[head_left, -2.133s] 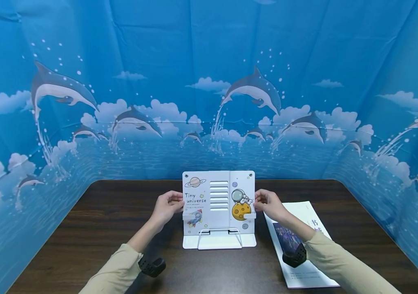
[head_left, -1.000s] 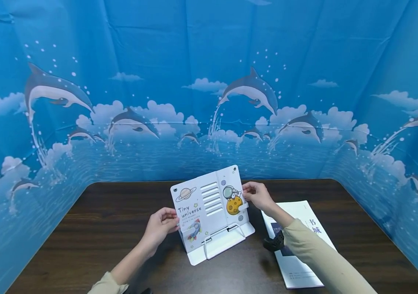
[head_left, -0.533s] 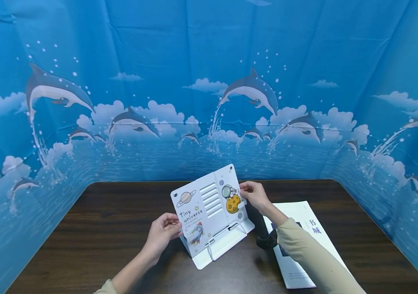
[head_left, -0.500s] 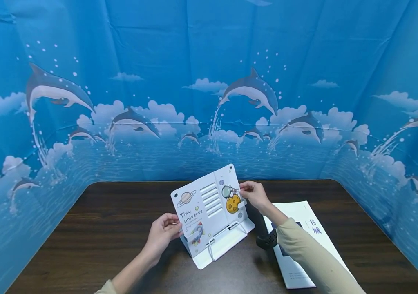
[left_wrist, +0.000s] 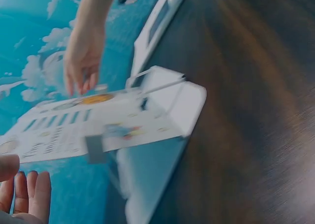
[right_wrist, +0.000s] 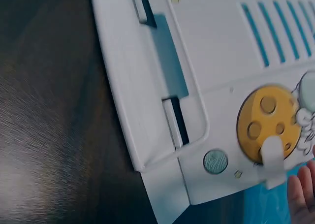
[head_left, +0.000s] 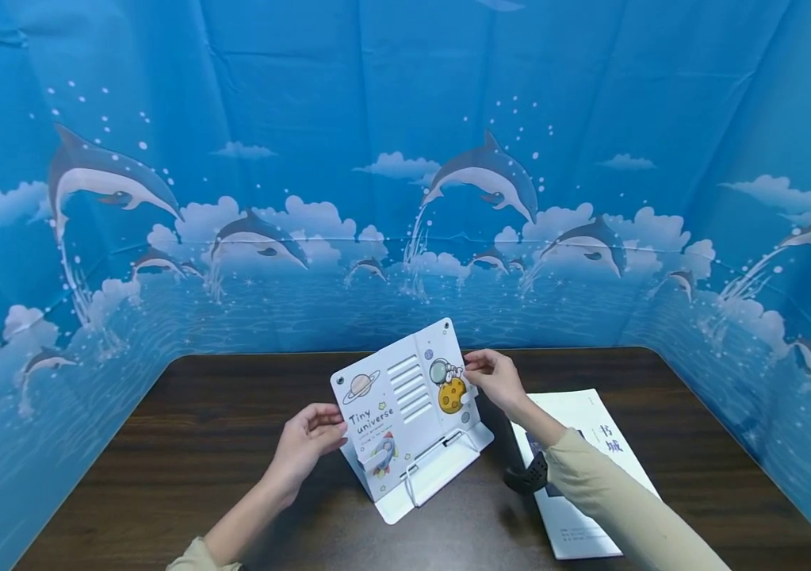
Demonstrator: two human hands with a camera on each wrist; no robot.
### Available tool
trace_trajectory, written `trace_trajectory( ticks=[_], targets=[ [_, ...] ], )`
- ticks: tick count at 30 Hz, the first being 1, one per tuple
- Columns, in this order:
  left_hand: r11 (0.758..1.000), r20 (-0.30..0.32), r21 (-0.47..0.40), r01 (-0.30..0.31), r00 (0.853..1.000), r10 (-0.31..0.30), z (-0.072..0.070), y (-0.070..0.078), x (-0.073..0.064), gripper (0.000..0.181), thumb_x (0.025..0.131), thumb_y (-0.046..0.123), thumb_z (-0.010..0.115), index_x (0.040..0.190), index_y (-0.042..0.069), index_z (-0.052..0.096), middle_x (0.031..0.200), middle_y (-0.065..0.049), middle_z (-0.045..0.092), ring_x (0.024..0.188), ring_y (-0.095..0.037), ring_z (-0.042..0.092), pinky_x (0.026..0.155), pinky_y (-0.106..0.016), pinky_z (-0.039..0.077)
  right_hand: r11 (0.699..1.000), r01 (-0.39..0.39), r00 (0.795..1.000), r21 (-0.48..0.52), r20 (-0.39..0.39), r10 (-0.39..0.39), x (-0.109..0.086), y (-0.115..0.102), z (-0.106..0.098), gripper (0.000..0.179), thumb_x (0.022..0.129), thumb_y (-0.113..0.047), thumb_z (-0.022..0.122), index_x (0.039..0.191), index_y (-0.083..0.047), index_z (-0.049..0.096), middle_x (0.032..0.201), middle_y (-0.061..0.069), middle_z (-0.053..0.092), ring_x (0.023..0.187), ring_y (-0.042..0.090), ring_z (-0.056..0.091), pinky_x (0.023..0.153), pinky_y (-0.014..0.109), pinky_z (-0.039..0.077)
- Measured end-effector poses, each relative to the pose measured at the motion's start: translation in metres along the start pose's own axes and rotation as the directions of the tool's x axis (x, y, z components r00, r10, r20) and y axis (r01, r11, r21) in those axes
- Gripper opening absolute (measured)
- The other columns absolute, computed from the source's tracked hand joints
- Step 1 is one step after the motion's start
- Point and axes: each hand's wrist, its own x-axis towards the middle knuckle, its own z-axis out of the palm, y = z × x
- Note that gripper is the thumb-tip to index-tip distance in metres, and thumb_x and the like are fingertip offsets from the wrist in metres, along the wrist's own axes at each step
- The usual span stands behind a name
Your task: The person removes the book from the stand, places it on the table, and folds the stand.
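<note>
A white folding book stand point(head_left: 412, 428) with planet, rocket and astronaut drawings stands on the table, turned askew with its lower lip facing front right. My left hand point(head_left: 300, 444) is by its left edge; in the left wrist view the thumb and fingers point(left_wrist: 39, 194) are spread a little apart from the panel. At the right edge is my right hand point(head_left: 503, 385), its fingers loosely bent close to the panel. The right wrist view shows the wire holder and a page clip point(right_wrist: 273, 160), with several fingertips point(right_wrist: 297, 192) beside the edge.
A white-covered book point(head_left: 583, 527) lies on the dark wooden table point(head_left: 162, 452) to the right, partly under the right forearm. A blue dolphin-printed curtain point(head_left: 405, 198) encloses the table's back and sides.
The book stand has turned from facing straight forward to an angle, its left side coming nearer. Over the last half second it stays nearly still while the left hand draws slightly left, off its edge.
</note>
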Motion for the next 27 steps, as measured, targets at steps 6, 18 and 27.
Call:
trace_trajectory(
  ticks=[6, 18, 27],
  targets=[
    [0.998, 0.007, 0.008, -0.055, 0.998, 0.055, -0.014, 0.025, 0.011, 0.035, 0.085, -0.003, 0.056, 0.119, -0.007, 0.046, 0.109, -0.018, 0.054, 0.086, -0.01, 0.06, 0.079, -0.029, 0.052, 0.999, -0.045, 0.999, 0.011, 0.029, 0.044, -0.023, -0.007, -0.002, 0.026, 0.081, -0.005, 0.064, 0.105, 0.003, 0.059, 0.085, 0.009, 0.057, 0.075, 0.017, 0.056, 0.072, 0.038, 0.053],
    [0.988, 0.045, 0.103, -0.113, 0.993, 0.109, -0.013, 0.039, 0.025, 0.037, 0.086, 0.002, 0.058, 0.122, -0.003, 0.049, 0.116, -0.018, 0.054, 0.086, -0.005, 0.057, 0.082, -0.031, 0.051, 0.994, -0.106, 0.981, 0.012, 0.165, 0.103, -0.086, 0.007, 0.022, 0.029, 0.076, -0.01, 0.069, 0.097, 0.008, 0.06, 0.077, 0.005, 0.063, 0.067, 0.011, 0.057, 0.059, 0.034, 0.054],
    [0.987, 0.042, 0.109, -0.118, 0.993, 0.114, -0.011, 0.039, 0.026, 0.031, 0.087, 0.0, 0.055, 0.117, -0.005, 0.052, 0.107, -0.017, 0.058, 0.083, -0.006, 0.059, 0.074, -0.021, 0.051, 0.975, -0.142, 0.977, 0.173, 0.183, 0.11, -0.102, 0.017, 0.041, 0.036, 0.074, -0.003, 0.065, 0.102, 0.016, 0.054, 0.074, 0.005, 0.061, 0.064, 0.011, 0.058, 0.06, 0.034, 0.055]
  ],
)
